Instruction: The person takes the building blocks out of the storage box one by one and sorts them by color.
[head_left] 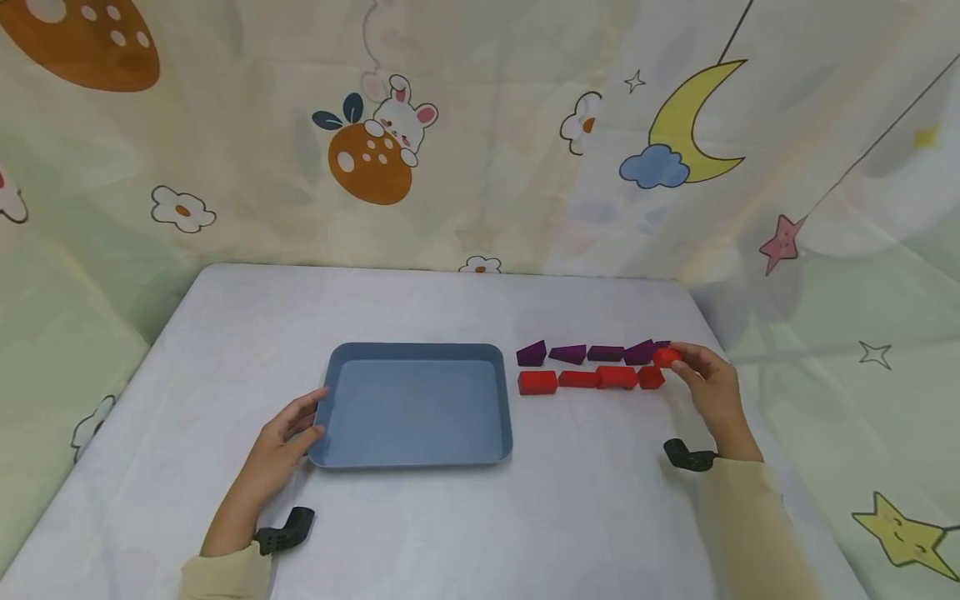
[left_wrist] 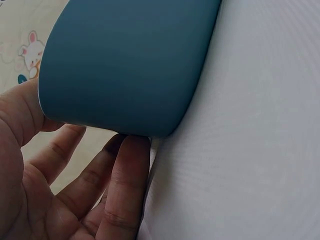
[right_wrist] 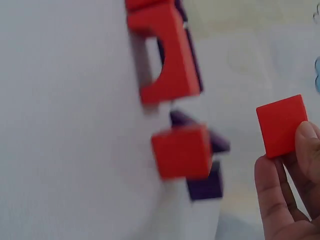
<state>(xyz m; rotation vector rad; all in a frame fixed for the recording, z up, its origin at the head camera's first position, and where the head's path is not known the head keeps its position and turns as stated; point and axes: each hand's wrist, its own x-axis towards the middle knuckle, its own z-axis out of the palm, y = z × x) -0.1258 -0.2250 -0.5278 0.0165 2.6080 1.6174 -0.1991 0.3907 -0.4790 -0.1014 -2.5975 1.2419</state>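
Note:
My left hand [head_left: 279, 446] grips the left rim of the blue-grey tray [head_left: 502, 408], its thumb and index finger over the edge. In the left wrist view several fingertips [left_wrist: 132, 150] lie against the tray's outer wall [left_wrist: 125, 65]. My right hand [head_left: 712, 396] pinches a red block [right_wrist: 282, 125] with a square face, raised above the others. Below it a red cube [right_wrist: 181, 152] ends a row of red blocks, beside a red arch block [right_wrist: 177, 60]. Behind runs a row of purple blocks [head_left: 567, 355], partly hidden at its right end by my right hand.
The blocks line up in two rows right of the tray, on a white-covered table [head_left: 450, 533]. A patterned cloth [head_left: 495, 150] hangs behind and at both sides. A black device [head_left: 285, 532] is strapped to my left wrist, another [head_left: 688, 456] to my right.

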